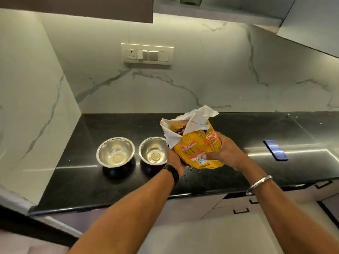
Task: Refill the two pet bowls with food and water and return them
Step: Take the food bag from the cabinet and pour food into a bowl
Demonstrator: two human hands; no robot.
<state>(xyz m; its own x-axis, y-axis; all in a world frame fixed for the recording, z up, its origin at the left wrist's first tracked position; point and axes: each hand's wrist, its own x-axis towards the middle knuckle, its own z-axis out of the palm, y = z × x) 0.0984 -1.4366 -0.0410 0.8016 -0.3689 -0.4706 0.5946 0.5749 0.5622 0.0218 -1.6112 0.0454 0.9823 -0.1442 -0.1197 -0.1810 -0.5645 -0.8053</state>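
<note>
Two steel bowls stand side by side on the black countertop [91,180]: the left bowl [115,152] and the right bowl [153,150], both with nothing in them. A yellow pet food bag [197,145] with a torn-open white top is held just right of the right bowl, tilted left, brown kibble showing in its mouth. My left hand [174,160] grips the bag's lower left side. My right hand [223,151] grips its right side.
A dark phone [275,149] lies on the counter to the right. A switch panel [147,54] sits on the marble backsplash. A wall corner closes the counter at the left. Cabinet fronts with black handles [241,210] are below the counter edge.
</note>
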